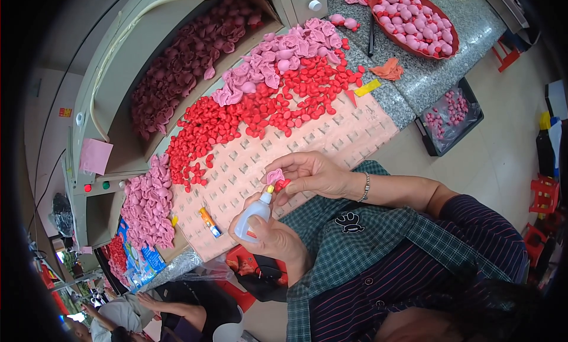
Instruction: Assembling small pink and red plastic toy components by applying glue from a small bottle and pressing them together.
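My left hand (273, 242) is wrapped round a translucent white squeeze bottle (251, 221) with a yellow nozzle. The bottle tilts up, its tip close against the pieces in my other hand. Between the thumb and fingers of my right hand (316, 175) is a small pink ruffled piece (274, 176), with glossy red bits (283, 186) beside it. Whether the nozzle touches them I cannot tell. Both hands are over the near edge of a pink patterned mat (236, 179). A yellow-orange tube (209, 222) with a blue end lies on the mat near my left hand.
Many loose red pieces (260, 111) cover the mat's far side, with pink piece heaps (284, 55) (148, 206) beyond and left. A machine housing (118, 64) opens behind. A red basket (441, 16) of finished pink pieces stands far right, a black crate (452, 117) on the floor. Other people (171, 312) sit lower left.
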Available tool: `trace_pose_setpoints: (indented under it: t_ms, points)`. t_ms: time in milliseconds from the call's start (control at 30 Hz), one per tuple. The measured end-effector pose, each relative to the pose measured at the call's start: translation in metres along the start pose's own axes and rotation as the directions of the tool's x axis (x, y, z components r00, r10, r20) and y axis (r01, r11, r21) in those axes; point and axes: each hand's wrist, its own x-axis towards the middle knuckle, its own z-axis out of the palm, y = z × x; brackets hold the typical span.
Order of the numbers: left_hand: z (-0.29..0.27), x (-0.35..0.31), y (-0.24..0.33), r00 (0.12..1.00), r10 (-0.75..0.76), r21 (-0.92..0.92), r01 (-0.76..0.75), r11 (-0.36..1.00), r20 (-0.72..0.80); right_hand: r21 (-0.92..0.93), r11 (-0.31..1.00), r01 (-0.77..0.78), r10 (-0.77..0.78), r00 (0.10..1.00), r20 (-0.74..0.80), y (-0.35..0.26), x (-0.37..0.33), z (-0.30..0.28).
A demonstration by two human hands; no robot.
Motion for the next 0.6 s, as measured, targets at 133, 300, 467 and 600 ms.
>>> trace_pose_setpoints:
  t_ms: [133,300,467,600]
  points:
    - [-0.0017,-0.0003,0.0015,1.0,-0.014,0.022,0.014,1.0,0.011,-0.002,1.0,-0.011,0.011,1.0,-0.005,-0.0001,-0.0007,0.0002]
    - [-0.0013,0.0,0.0009,1.0,-0.006,0.024,0.006,1.0,-0.005,-0.01,1.0,-0.004,0.004,1.0,-0.004,-0.0025,-0.0013,0.0022]
    - [-0.0021,-0.0004,0.0018,0.999,-0.033,0.008,0.033,0.999,0.002,-0.008,1.0,0.001,-0.001,1.0,-0.002,0.0003,-0.001,0.0001]
    - [-0.0057,0.0005,-0.0013,0.999,-0.041,0.013,0.041,0.999,0.018,-0.003,1.0,-0.011,0.011,1.0,-0.011,-0.0015,-0.0012,0.0031]
